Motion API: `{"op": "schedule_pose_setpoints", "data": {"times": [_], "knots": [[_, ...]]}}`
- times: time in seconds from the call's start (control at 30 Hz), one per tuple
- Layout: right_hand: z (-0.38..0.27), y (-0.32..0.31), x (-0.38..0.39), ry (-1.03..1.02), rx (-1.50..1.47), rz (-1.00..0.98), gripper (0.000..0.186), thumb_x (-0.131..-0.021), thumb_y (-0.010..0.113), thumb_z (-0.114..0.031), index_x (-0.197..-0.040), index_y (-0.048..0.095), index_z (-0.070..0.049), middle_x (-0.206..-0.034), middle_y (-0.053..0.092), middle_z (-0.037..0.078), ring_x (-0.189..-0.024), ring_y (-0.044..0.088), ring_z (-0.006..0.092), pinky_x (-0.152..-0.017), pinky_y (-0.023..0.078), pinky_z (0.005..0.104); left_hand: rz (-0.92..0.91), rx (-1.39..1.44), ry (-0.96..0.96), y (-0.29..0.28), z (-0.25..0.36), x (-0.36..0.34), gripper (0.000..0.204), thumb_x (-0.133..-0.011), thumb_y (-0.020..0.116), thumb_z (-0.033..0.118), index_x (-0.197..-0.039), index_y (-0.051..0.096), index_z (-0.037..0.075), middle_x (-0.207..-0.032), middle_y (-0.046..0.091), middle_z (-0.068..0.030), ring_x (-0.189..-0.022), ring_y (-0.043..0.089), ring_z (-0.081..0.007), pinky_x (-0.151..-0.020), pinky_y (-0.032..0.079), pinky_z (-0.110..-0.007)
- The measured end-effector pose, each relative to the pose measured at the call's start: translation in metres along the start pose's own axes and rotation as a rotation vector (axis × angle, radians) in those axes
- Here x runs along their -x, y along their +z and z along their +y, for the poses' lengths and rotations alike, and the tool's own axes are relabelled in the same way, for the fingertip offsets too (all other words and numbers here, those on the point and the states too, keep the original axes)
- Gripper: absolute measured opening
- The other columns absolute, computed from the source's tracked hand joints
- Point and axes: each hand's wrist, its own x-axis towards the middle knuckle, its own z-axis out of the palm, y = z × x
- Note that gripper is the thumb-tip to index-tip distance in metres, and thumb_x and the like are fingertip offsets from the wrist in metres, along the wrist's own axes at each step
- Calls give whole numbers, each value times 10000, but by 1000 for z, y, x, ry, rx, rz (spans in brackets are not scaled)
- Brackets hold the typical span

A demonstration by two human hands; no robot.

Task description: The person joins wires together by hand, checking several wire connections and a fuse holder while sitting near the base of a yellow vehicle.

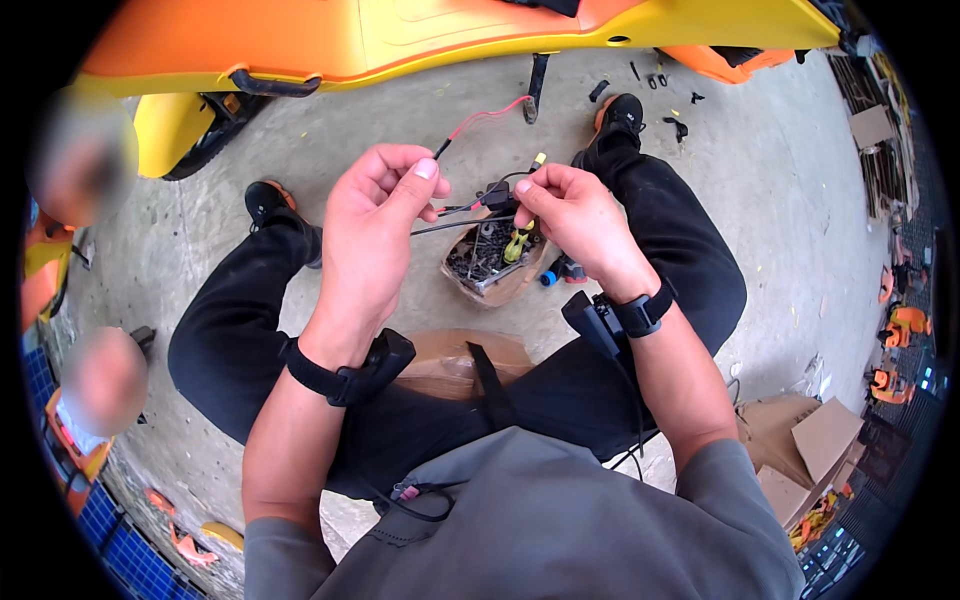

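Both my hands are raised in front of me, above a small cardboard box. My left hand (372, 215) is closed, with thumb and index finger pinching a thin wire (442, 148) that is black near the fingers and red farther out. The red end runs up toward a black bracket (538, 85) under the orange and yellow body. My right hand (582, 215) pinches a thin black cable (460, 225) stretching between the two hands. Just behind the fingers is a small black block (497, 196), partly hidden. Below, the box (495, 292) holds many dark screws and a yellow-handled screwdriver (516, 245).
The large orange and yellow body (300, 45) spans the far side. Small black parts (676, 129) lie on the concrete floor beyond my right shoe (622, 115). An opened carton (800, 450) stands at the right. Two people, blurred, are at the left edge.
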Motion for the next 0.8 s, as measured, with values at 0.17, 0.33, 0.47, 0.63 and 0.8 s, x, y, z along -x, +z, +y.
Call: {"op": "schedule_pose_setpoints", "data": {"times": [0.17,0.33,0.47,0.63,0.8], "knots": [[-14,16,7,98,228,-49,284,-967,576,-301,-1013,637,-28,-800,685,-2,-551,435,17,-489,348,183,43,98,22,-5,1,0,121,-968,555,124,-1046,585,37,-899,617,-37,-873,584,-131,-760,456,-294],[7,24,-7,65,-38,-36,313,-956,600,-299,-1026,645,3,-871,706,46,-658,533,58,-600,429,232,-5,203,42,-3,5,0,120,-970,549,125,-1049,573,38,-887,608,-41,-876,578,-142,-785,462,-315],[2,23,-8,-22,-341,-40,227,-964,596,-233,-1056,635,-29,-941,696,11,-571,414,6,-493,334,186,-124,155,117,-3,7,3,95,-962,545,107,-1027,562,40,-878,600,-44,-870,573,-147,-796,465,-316],[-6,13,-9,-106,-408,-31,187,-969,588,-204,-1044,635,-39,-942,698,2,-518,381,-5,-451,292,180,-193,-1,176,6,13,14,68,-932,548,43,-999,545,33,-879,596,-46,-856,569,-149,-819,456,-305],[-11,7,-9,-180,-521,-10,174,-981,573,-200,-1027,626,-40,-966,701,43,-485,331,-8,-422,253,174,-344,-573,565,16,16,22,125,-788,654,-22,-880,579,19,-835,606,-87,-798,595,-212,-790,471,-337]]}}
